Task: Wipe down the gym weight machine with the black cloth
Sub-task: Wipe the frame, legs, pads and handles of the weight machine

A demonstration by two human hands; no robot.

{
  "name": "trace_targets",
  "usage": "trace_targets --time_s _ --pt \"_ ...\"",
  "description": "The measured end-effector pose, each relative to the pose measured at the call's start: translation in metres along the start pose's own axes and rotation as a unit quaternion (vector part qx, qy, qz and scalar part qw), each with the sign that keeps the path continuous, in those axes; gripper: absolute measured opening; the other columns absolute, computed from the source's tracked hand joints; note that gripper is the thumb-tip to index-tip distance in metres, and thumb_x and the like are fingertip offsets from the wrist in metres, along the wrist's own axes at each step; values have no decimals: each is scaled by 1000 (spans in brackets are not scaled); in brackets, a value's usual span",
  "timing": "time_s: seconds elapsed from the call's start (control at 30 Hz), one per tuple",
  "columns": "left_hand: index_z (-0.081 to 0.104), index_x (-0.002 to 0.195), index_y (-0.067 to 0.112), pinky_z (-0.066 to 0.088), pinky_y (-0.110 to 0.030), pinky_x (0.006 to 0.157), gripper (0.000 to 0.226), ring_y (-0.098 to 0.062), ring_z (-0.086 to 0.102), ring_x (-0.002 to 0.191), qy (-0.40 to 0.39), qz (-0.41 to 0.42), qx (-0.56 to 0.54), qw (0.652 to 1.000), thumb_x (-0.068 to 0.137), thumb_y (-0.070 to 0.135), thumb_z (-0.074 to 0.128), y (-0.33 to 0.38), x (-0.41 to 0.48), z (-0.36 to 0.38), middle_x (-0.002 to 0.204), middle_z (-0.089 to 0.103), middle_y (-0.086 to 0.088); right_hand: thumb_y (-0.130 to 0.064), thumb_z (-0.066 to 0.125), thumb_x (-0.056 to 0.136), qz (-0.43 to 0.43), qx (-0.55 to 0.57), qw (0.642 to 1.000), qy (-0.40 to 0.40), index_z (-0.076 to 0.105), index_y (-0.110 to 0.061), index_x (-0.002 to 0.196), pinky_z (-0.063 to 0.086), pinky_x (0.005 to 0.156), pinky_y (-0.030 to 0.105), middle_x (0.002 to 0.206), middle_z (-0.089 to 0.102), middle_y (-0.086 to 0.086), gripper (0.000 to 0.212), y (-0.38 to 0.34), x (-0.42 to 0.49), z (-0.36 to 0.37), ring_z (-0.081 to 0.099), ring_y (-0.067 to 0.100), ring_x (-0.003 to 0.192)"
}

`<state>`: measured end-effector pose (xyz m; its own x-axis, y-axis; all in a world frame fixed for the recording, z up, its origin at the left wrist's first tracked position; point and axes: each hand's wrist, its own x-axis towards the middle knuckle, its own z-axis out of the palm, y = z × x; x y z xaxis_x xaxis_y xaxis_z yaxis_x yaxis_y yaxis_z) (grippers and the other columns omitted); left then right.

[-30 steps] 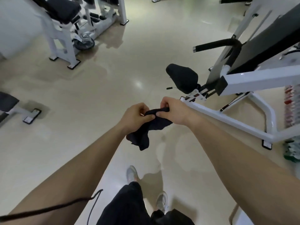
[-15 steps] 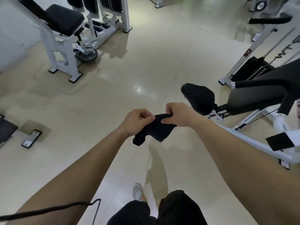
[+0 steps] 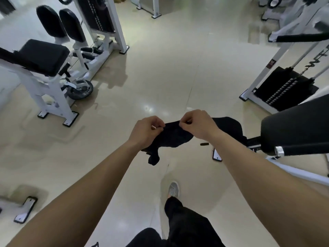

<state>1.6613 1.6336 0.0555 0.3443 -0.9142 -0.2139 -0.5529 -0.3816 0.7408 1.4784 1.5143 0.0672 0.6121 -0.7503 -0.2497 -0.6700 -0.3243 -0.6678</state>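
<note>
**Cloth stretched out, nothing wiped yet**

Closest in, one shoe (image 3: 173, 189) showed at 6 o'clock. Dead centre, the left hand (image 3: 146, 131) and right hand (image 3: 197, 124) each pinched the top edge of the one black cloth (image 3: 170, 138), which hung between them, off the floor (image 3: 160, 77). I'd fold it into a flat pad before wiping. The weight machine (image 3: 293, 125) sat at 3 o'clock, and a second machine (image 3: 44, 56) stood at 10 o'clock.

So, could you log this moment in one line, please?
left hand: pinches cloth | right hand: pinches cloth | machine: untouched
</note>
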Motion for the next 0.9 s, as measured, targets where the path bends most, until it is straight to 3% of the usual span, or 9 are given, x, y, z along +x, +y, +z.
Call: trace_targets --time_s 0.2,0.3,0.37,0.5,0.6,0.7,0.9 --pt "59 98 35 52 -29 69 18 -4 65 77 -21 50 78 996 90 20 65 37 133 -35 89 67 18 -25 69 86 0 -27 1000 -5 66 -26 86 49 71 27 86 65 -15 3 0 105 -66 62 8 80" --pt "63 97 36 50 -28 66 17 -5 65 74 -46 73 108 990 92 20 60 51 197 -42 87 65 19 -22 65 91 19 -7 1000 12 59 -27 103 46 70 27 92 64 -13 14 3 150 -95 60 10 77" --pt "66 100 33 46 -25 59 17 -3 62 67 -76 75 107 989 95 20 56 55 241 -44 84 65 18 -22 62 95 31 -18 999 11 61 -27 114 48 78 29 100 66 -10 20 7 186 -112 61 12 86" --pt "66 101 29 43 -23 60 16 -4 62 72 -109 100 136 980 100 30 50 59 334 -49 82 66 13 -24 62 95 65 -46 997 17 73 -24 102 52 90 34 103 72 -6 13 20 265 -145 64 15 98" --pt "62 93 29 44 -26 61 18 -11 63 70 -140 113 131 975 101 37 48 63 403 -56 77 66 10 -27 63 94 99 -42 994 32 72 -27 99 49 83 28 100 69 -8 10 26 318 -176 63 14 95" --pt "61 83 27 46 -17 55 22 -10 64 60 -188 116 68 973 101 35 51 75 463 -70 77 68 7 -28 62 96 131 -54 988 54 72 -27 102 43 78 25 98 65 -9 11 28 360 -206 62 14 95" --pt "68 100 27 46 -17 64 14 -3 63 79 -254 154 90 951 96 22 56 108 592 -87 98 67 12 -31 58 97 197 -64 971 118 69 -29 103 53 85 39 104 66 -8 13 42 438 -266 62 16 98"
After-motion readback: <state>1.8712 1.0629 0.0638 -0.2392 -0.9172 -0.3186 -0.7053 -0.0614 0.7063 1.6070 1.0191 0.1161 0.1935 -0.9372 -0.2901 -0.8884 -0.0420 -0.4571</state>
